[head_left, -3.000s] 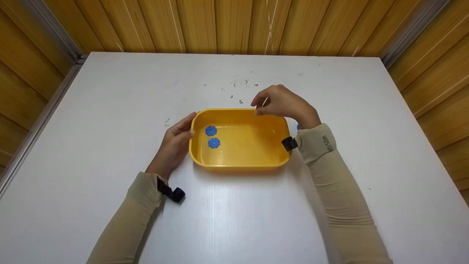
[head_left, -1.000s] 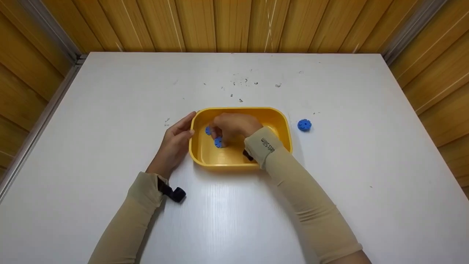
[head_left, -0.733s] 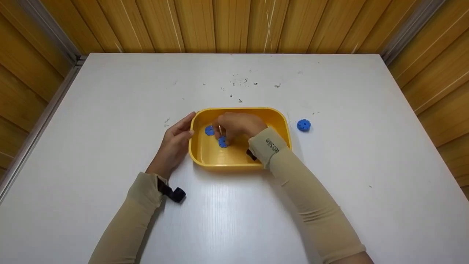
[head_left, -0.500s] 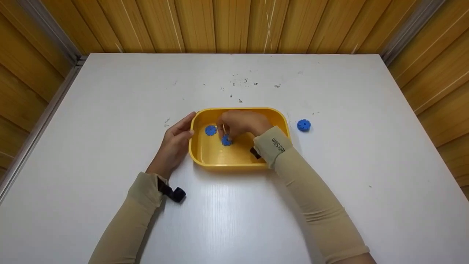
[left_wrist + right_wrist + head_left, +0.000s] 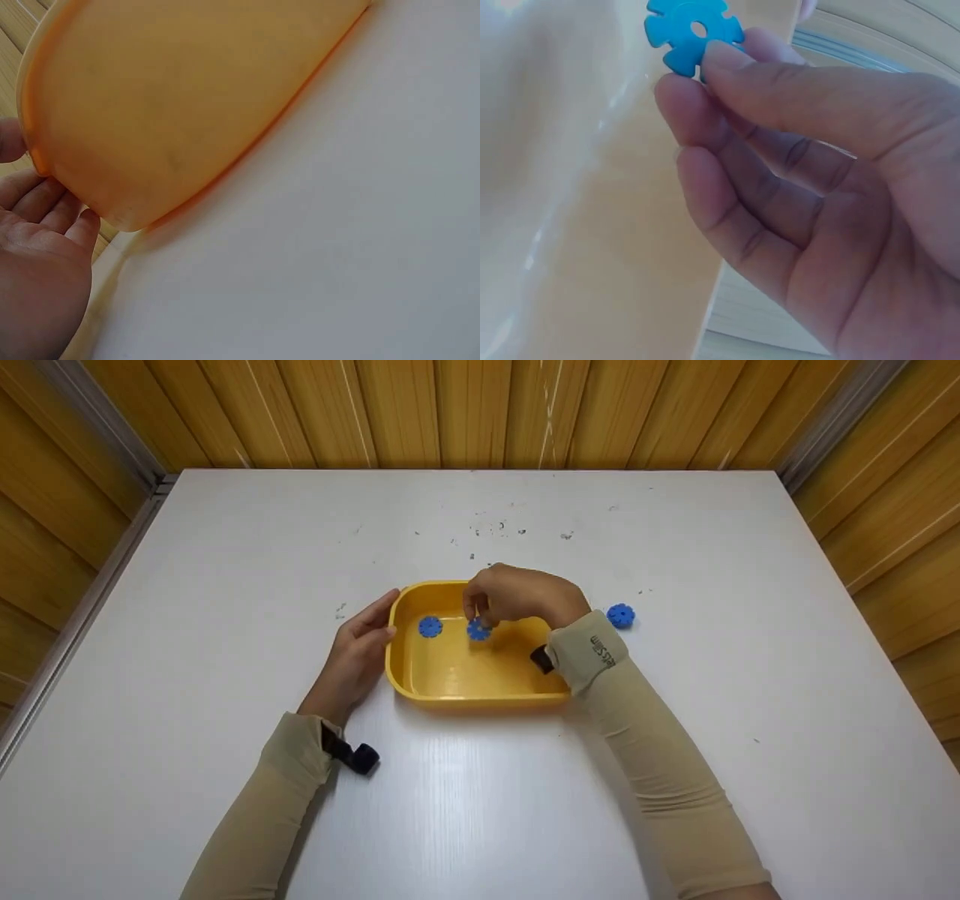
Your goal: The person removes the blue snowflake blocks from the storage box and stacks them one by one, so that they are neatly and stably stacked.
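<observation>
In the head view my right hand (image 5: 517, 592) is above the yellow plastic bin (image 5: 480, 699), pinching a blue notched building disc (image 5: 478, 629) between thumb and fingers. The right wrist view shows the disc (image 5: 690, 30) close up, with a hole in its middle and slots round its edge. A second blue disc (image 5: 430, 627) lies flat on the bin floor at the left. My left hand (image 5: 356, 652) holds the bin's left end. Its fingers (image 5: 64, 210) lie against the outer wall and the thumb is at the rim.
Outside the bin, right of it, a small stack of blue discs (image 5: 621, 616) lies on the white table (image 5: 750, 675). Dark scuff marks spot the tabletop behind the bin. Wood-patterned panels (image 5: 480, 412) stand along the back and sides.
My right hand reached into the bin, pinched one of its two discs and has lifted it up and to the right. The left hand and bin have stayed in place.
</observation>
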Tool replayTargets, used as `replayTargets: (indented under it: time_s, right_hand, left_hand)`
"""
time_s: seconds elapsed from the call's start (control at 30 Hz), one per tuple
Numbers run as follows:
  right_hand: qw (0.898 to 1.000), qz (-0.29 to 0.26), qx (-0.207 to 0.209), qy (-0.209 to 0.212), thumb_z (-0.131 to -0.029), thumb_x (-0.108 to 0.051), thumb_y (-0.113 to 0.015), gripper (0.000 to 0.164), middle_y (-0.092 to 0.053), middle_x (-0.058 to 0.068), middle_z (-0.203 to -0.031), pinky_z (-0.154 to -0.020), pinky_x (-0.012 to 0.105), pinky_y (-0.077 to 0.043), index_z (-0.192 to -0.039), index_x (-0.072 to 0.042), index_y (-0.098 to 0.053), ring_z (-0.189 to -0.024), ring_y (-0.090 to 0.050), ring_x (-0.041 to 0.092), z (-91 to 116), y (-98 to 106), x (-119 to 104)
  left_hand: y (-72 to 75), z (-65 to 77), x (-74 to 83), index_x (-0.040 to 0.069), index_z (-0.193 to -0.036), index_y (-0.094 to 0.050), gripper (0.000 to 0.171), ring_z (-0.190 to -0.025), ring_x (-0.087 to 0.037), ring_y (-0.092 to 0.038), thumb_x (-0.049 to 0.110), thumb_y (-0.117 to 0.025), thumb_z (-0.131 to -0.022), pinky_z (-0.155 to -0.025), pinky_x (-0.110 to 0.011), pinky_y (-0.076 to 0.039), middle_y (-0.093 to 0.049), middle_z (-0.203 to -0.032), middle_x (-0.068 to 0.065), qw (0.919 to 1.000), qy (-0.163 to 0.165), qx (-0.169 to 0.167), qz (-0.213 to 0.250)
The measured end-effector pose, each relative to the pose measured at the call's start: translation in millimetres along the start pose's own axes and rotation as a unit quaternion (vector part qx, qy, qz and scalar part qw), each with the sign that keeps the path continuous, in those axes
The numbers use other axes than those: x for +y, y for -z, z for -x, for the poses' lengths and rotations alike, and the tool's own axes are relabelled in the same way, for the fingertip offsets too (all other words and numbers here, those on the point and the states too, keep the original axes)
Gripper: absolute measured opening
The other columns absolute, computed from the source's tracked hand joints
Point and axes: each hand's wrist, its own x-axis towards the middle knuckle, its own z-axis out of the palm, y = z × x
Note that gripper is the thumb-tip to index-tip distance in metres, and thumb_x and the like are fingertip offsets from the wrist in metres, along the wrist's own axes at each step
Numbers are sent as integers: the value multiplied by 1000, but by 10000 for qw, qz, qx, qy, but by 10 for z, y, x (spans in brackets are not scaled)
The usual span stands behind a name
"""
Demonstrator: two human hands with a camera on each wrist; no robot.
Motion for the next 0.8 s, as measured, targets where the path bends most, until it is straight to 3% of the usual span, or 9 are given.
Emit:
replayTargets:
  time_s: [0.3, 0.8]
  right_hand:
    - [9981, -295, 420, 348, -96, -3, -65, 14, -72, 11, -106, -87, 33, -54, -108, -5, -72, -93, -59, 22, 206, 115, 108]
    - [9901, -524, 1212, 476, -94, 1, -68, 12, -76, 15, -106, -94, 43, -60, -105, 1, -72, -97, -71, 30, 532, 189, 390]
  left_hand:
    - [3, 13, -2, 5, -160, -30, 62, -156, -14, -29, -2, -48, -101, -123, -27, -34, -32, -169, -2, 9999, 6, 59, -101]
    - [3, 33, 15, 7, -160, -33, 61, -156, -14, -29, -1, -48, -101, -124, -28, -32, -31, -169, -2, 9999, 63, 101, -65]
